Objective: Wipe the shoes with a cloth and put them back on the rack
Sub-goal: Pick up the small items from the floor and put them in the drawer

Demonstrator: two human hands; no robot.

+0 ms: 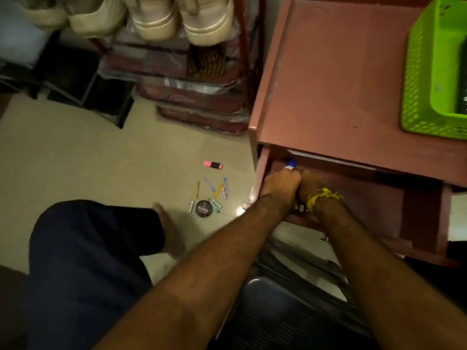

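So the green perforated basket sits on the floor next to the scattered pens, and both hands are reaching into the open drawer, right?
Not quite. The head view shows the green basket on the reddish desk top, not the floor. The pens do lie on the floor, and both hands reach into the open drawer.

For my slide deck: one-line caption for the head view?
Both hands reach into the desk's open drawer; pens and a polish tin lie on the floor.

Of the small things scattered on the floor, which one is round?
The dark round tin with "Cherry" on its lid, at the near edge of the scatter. The rest are slim sticks, and the pink and black highlighter lying farthest away is blocky.
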